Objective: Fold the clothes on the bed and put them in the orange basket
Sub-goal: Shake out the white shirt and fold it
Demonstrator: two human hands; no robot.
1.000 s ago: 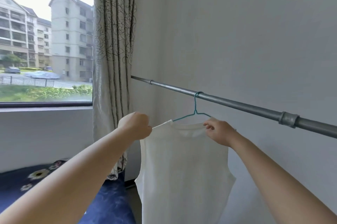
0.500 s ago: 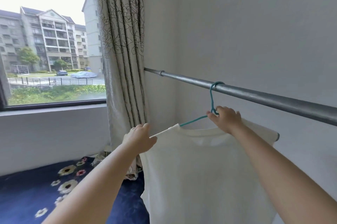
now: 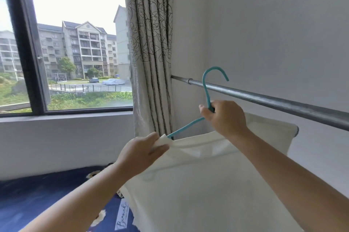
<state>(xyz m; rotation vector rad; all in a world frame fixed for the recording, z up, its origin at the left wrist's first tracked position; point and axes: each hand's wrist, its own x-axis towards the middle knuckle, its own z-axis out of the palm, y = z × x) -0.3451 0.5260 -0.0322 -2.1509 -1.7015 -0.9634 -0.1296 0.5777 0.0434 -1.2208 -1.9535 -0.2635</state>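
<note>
A white sleeveless top hangs on a teal hanger. The hanger's hook is lifted off the grey metal rail and stands in front of it. My right hand grips the hanger at its neck, just below the hook. My left hand pinches the top's left shoulder where the hanger arm enters it. The top's right shoulder lies behind my right forearm, close to the wall. The orange basket is not in view.
A dark blue bed cover with flowers lies below at the left. A patterned curtain hangs in the corner beside the window. The grey wall runs close behind the rail.
The hanger's hook has come off the rail and now stands free above my right hand. Both hands and the top have moved toward me, and the view has swung left.
</note>
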